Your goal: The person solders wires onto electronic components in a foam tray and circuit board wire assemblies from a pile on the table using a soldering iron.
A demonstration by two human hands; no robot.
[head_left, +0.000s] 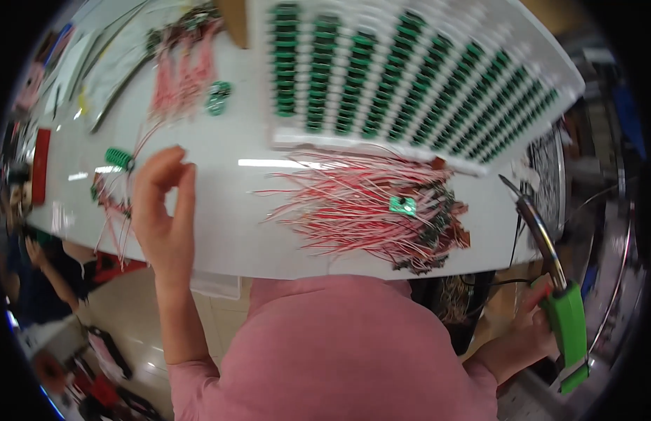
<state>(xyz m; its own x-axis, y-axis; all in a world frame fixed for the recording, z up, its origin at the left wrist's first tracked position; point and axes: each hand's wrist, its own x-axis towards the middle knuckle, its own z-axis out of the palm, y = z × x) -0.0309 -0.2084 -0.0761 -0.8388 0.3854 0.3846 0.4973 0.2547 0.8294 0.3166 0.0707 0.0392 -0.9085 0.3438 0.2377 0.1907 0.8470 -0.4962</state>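
- Watching remotely, I see the right hand [529,333] wrapped around the green-handled soldering iron [569,323] at the near right; if its tip is hot, a careless swing left could scorch the tray [543,42] or the red and white wires [353,210].
- The left hand [163,210] is half open, nothing visible in it; drifting left, it could knock the green ribbed piece [118,158].
- The small green board [402,205] rests on the wires, so tugging them might tip it.

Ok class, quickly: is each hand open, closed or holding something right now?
Left hand: partly open, loosely curled, nothing visible in its grip.
Right hand: closed around a green-handled soldering iron.
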